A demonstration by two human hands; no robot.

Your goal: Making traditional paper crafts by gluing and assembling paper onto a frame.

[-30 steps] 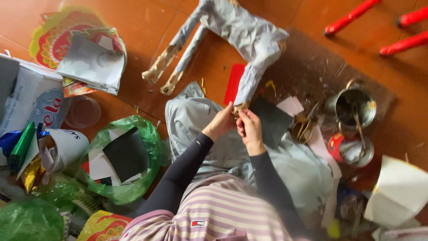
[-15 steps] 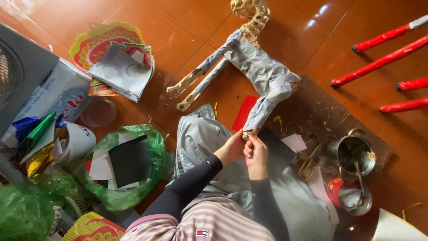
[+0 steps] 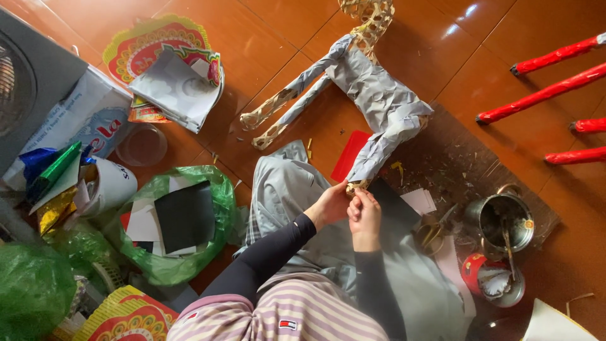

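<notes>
Hands are staying put while the view is drifting; left hand (image 3: 329, 205) and right hand (image 3: 364, 211), fingers pinching together on the paper-covered frame's leg (image 3: 379, 151) at twelve o'clock, are risking tearing its paper.

White-blue package (image 3: 88, 120) far left

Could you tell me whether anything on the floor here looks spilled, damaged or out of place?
Nothing looks damaged. Small scraps lie strewn over the dark mat beside the metal pot. The paper-covered woven figure lies on its side, one leg end held by the left hand and right hand.
</notes>
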